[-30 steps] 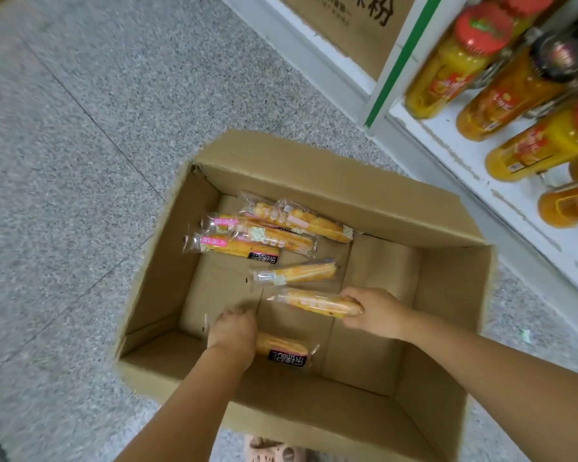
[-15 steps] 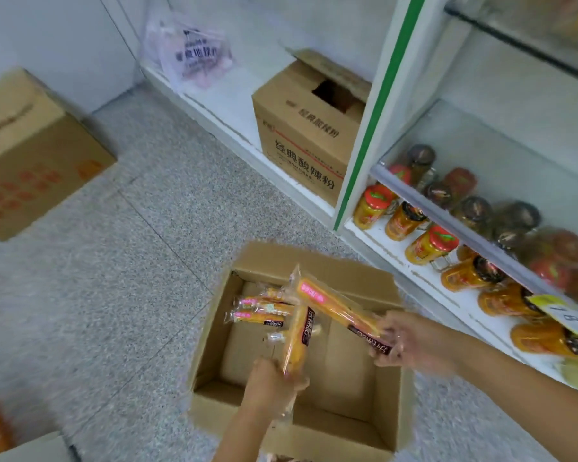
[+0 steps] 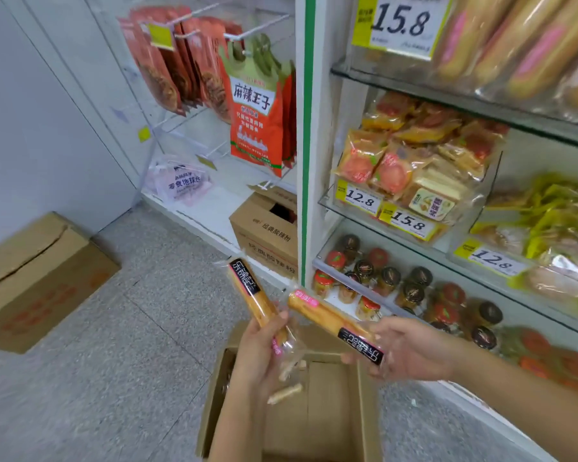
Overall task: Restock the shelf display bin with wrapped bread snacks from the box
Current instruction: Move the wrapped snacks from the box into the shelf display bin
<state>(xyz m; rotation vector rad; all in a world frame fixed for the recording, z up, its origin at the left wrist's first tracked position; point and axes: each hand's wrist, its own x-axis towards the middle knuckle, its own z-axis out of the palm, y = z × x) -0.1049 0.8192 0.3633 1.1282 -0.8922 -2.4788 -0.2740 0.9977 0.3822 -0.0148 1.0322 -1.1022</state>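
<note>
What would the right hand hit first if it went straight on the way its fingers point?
Probably the left hand and the wrapped bread snack it grips: the right hand points leftward across the open box toward them. Depth is unclear, so it might pass in front.

The left hand (image 3: 262, 351) comes up from the bottom edge on a bare forearm (image 3: 231, 425), its fingers and thumb curled round the lower end of a wrapped bread stick (image 3: 251, 295). The right hand (image 3: 411, 353) reaches in from the lower right on a bare arm. Its palm is turned leftward and its thumb lies on top, holding a second wrapped bread stick (image 3: 327, 318) by its near end. The hands are near each other, not touching.
</note>
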